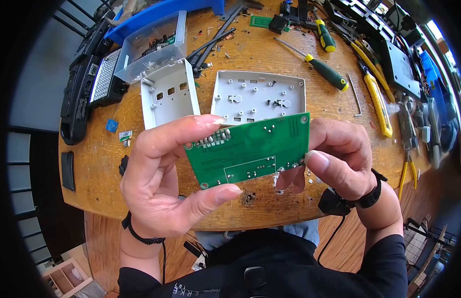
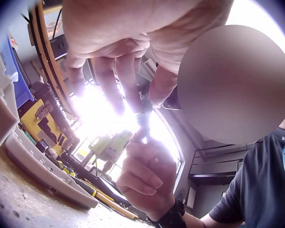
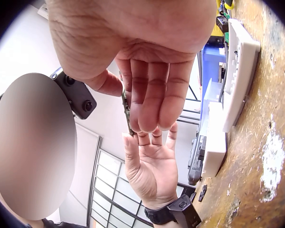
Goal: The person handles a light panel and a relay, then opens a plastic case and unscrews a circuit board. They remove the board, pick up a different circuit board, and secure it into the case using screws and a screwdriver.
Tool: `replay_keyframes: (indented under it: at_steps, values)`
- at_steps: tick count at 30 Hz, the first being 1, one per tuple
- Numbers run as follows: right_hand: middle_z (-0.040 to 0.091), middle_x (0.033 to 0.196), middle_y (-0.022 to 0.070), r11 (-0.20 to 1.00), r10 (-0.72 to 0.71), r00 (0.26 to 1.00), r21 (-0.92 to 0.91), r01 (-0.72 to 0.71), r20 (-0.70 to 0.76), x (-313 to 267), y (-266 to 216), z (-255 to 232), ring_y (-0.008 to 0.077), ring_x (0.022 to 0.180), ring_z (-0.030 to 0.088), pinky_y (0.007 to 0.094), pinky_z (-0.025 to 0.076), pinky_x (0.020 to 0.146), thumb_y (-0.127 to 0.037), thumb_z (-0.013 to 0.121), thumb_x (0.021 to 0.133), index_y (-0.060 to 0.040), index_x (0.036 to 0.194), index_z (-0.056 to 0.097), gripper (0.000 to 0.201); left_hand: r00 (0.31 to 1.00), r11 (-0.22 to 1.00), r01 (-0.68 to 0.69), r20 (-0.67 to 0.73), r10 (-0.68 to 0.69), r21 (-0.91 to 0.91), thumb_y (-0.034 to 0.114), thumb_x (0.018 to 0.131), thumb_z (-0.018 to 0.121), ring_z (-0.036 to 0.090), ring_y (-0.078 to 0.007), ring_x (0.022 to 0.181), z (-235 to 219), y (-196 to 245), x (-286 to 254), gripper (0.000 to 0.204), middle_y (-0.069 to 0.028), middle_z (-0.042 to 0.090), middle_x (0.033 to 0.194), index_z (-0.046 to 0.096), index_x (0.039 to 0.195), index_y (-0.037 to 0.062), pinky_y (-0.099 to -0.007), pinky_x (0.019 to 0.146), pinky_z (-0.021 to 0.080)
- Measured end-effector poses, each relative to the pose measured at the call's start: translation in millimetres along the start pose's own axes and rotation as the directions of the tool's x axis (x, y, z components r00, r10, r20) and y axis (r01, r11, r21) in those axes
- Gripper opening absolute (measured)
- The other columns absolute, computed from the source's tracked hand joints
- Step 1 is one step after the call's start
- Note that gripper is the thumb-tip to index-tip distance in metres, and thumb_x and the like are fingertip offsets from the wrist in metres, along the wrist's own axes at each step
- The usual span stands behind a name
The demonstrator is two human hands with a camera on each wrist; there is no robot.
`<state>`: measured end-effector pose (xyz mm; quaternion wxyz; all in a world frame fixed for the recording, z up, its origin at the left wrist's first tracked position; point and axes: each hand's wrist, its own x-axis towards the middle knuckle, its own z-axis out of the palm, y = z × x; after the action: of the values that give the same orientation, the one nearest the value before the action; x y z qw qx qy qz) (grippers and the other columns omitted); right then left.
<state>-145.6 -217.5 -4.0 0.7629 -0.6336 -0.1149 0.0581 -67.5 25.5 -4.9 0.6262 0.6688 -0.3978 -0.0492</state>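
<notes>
A green circuit board (image 1: 250, 149), solder side facing the head camera, is held tilted above the table's front part. My left hand (image 1: 163, 174) grips its left end, index finger at the top edge and thumb at the bottom edge. At the lower right corner my right hand (image 1: 342, 156) pinches it, thumb on the near face and the other fingers behind. In the right wrist view the board (image 3: 127, 111) shows edge-on between the right hand (image 3: 142, 71) and the left hand (image 3: 154, 171). Bright glare hides much of it in the left wrist view.
Behind the board lie two white plastic housing halves (image 1: 168, 94), (image 1: 260, 92). A clear bin (image 1: 153, 49) stands back left. Screwdrivers (image 1: 327, 72), a yellow cutter (image 1: 378, 104) and pliers (image 1: 408, 171) lie on the right of the wooden table (image 1: 240, 54).
</notes>
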Motion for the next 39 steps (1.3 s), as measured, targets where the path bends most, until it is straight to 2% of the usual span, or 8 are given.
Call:
replay_keyframes:
  at_steps: [12,18,39]
  values:
    - [0.070,0.080,0.0078,1.000,-0.001,1.000,0.029,0.001,0.001,0.6,-0.1,1.3,0.0097,0.067,0.063,0.0227,0.049,0.060,-0.016,0.056,0.093,0.0028,0.097,0.065,0.021,1.000,1.000,0.002,-0.001,-0.002,0.004,0.026,0.069,0.087,0.058,-0.0284,0.115,0.6,1.4,-0.2,0.073,-0.0155,0.060,0.114,0.046,0.125,0.0011,-0.0395,0.100,0.046]
    - [0.070,0.080,0.0080,0.999,0.023,1.000,0.030,-0.023,-0.014,-0.6,-0.4,2.5,0.0103,0.069,0.064,0.0229,0.049,0.059,-0.016,0.056,0.093,0.0029,0.097,0.065,0.021,0.999,0.999,0.032,-0.015,-0.032,-0.013,0.025,0.069,0.087,0.058,-0.0283,0.115,1.9,3.7,0.1,0.074,-0.0172,0.060,0.115,0.045,0.125,0.0004,-0.0398,0.100,0.046]
    - [0.070,0.080,0.0087,0.997,0.033,0.999,0.075,-0.031,-0.032,-1.0,0.5,3.4,0.0115,0.071,0.065,0.0231,0.047,0.060,-0.013,0.060,0.091,0.0031,0.095,0.065,0.018,1.000,1.000,0.010,-0.001,-0.010,-0.011,0.024,0.070,0.087,0.059,-0.0250,0.113,1.8,1.2,0.5,0.073,-0.0216,0.060,0.119,0.045,0.125,0.0011,-0.0363,0.098,0.047]
